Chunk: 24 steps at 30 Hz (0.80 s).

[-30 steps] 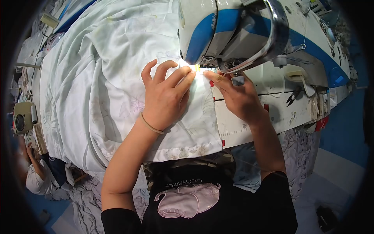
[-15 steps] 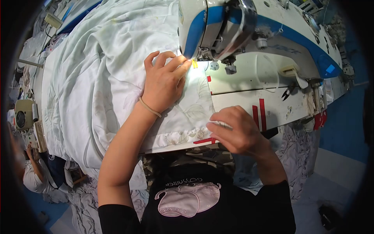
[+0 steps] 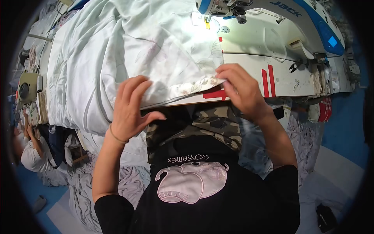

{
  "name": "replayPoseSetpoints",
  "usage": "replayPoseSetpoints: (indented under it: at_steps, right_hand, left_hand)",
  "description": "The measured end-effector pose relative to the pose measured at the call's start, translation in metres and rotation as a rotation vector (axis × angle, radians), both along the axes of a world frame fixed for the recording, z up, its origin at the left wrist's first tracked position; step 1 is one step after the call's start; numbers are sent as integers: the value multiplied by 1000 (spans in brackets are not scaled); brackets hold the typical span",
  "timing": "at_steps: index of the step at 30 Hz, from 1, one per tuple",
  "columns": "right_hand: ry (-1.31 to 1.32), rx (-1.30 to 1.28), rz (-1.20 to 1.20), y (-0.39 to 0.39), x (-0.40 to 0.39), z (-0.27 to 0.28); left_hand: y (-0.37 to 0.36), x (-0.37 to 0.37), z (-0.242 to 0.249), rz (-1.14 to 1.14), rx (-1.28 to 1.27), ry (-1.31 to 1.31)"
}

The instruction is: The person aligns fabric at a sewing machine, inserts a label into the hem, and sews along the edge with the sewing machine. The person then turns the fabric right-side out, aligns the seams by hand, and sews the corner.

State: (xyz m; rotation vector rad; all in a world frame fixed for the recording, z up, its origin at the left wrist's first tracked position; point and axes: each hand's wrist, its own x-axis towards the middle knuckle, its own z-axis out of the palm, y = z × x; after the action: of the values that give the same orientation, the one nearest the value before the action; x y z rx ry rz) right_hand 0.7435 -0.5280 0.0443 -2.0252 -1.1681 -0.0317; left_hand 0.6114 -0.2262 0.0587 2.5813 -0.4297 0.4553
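Observation:
A large white cloth (image 3: 156, 43) with a faint leaf print covers the left of the sewing table, and its far right part lies under the needle area of the sewing machine (image 3: 288, 15). My right hand (image 3: 243, 87) pinches the right end of the cloth's flower-printed hem (image 3: 198, 85) at the table's front edge, lifting it slightly. Near the hem's left part, my left hand (image 3: 130, 105) is open, fingers apart, thumb pointing right past the table edge. A yellow piece (image 3: 207, 24) shows beside the lit needle area.
Red tape strips (image 3: 269, 81) mark the white tabletop (image 3: 249, 66). Small black snips (image 3: 295, 66) lie under the machine arm. Crumpled fabric (image 3: 83, 199) hangs or lies below. At the far left, another person in a white top (image 3: 37, 156) is beside a second machine (image 3: 27, 85).
My left hand has left the needle area and come down to the front edge, opening. My right hand has taken the hem's corner. The view has shifted, showing the table higher up.

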Motion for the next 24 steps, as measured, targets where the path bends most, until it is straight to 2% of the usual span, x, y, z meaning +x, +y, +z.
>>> replayPoseSetpoints:
  at_steps: [4,6,9,12,14,16,18,24]
  right_hand:
    - [181,-7,-71,1,7,10]
    - [151,2,-95,3,9,10]
    - [61,12,-118,4,14,9]
    - [149,98,-122,4,19,8]
    - [453,224,-170,0,27,-1]
    - [453,256,-171,-1,31,-5]
    - [790,373,-225,2,31,-3]
    - [826,468,-204,13,28,0]
  left_hand:
    - [38,-32,-6,132,253,116]
    - [52,-36,-8,157,248,102]
    - [61,-36,-2,172,-26,152]
    - [88,-40,1,218,-132,262]
    - [101,-40,-1,239,-262,237]
    - [124,-49,-17,342,-525,280]
    - [137,-53,-15,442,-683,386]
    - [149,-52,-13,497,-740,412]
